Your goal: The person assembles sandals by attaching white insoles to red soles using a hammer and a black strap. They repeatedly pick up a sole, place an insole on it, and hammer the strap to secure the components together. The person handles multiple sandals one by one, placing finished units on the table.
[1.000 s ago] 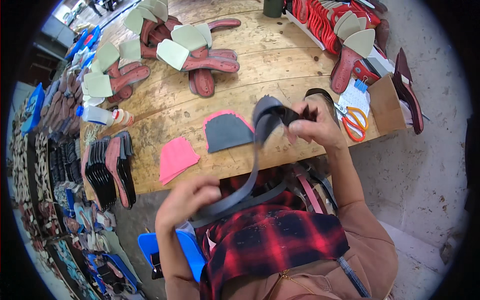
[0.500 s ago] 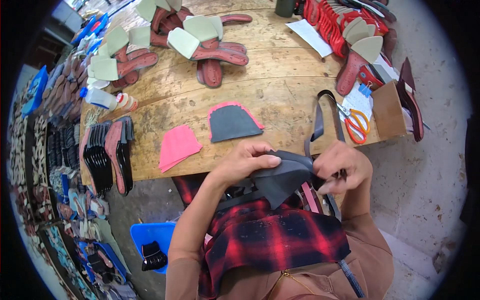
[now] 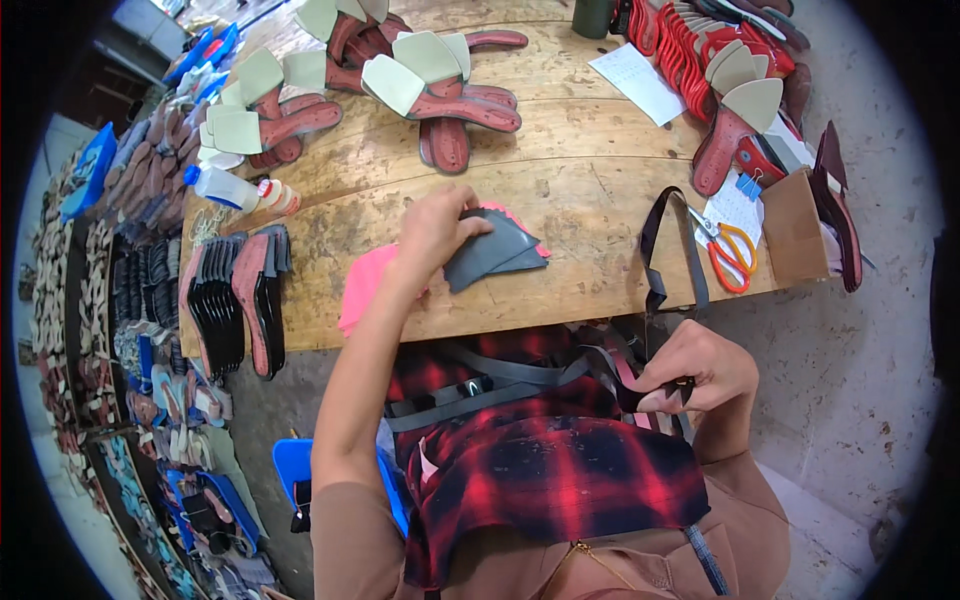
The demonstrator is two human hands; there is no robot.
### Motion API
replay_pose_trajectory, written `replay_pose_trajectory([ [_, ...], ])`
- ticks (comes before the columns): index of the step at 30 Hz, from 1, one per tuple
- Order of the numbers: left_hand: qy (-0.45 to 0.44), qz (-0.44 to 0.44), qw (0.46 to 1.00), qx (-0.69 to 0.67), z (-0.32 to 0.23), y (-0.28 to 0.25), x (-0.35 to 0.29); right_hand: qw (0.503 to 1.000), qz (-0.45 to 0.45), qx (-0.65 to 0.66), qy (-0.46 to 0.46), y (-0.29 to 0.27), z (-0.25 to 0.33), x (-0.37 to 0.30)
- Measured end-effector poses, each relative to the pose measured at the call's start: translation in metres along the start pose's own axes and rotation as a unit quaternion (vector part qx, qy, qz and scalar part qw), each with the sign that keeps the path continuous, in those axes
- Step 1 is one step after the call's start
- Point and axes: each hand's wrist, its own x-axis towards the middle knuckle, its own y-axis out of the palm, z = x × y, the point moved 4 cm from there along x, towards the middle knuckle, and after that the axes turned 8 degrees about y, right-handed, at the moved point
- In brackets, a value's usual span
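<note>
My left hand (image 3: 436, 230) reaches over the table, thumb and fingers pinching the upper left edge of a dark grey, leather-like cut piece (image 3: 508, 246). That piece lies slanted on a stack whose pink scalloped edge (image 3: 543, 249) shows behind it. Beside my left wrist is a plain pink piece (image 3: 367, 287), partly covered by the forearm. Close to my body, my right hand (image 3: 692, 368) is closed on a dark strap (image 3: 628, 395). More grey strap (image 3: 520, 371) lies across the red-and-black plaid cloth (image 3: 560, 470) on my lap.
Orange-handled scissors (image 3: 735, 255) and a looped black strap (image 3: 655, 235) lie near the cardboard box (image 3: 790, 225). Red-brown shoe parts (image 3: 470, 108) are piled at the back. Black-and-red insoles (image 3: 255, 300) stand in a row at the left, by a bottle (image 3: 222, 188). Shelving holds shoe parts.
My left hand has carried the dark grey piece from above my lap forward onto the table stack. My right hand has stayed near my lap, lowered slightly, with the strap in it.
</note>
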Motion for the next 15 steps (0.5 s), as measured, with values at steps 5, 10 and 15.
replay_pose_trajectory([
  [5,0.003,-0.230,0.966,-0.116,-0.030,-0.003,-0.030,0.996,-0.075,0.028,0.050,0.001,-0.008,-0.004],
  [10,0.127,0.194,0.799,-0.556,-0.142,0.007,-0.092,0.982,-0.147,-0.014,0.113,-0.003,-0.004,0.023],
  [15,-0.036,-0.132,0.249,-0.959,-0.135,-0.022,-0.090,0.997,-0.060,0.002,0.045,-0.007,0.024,0.019],
])
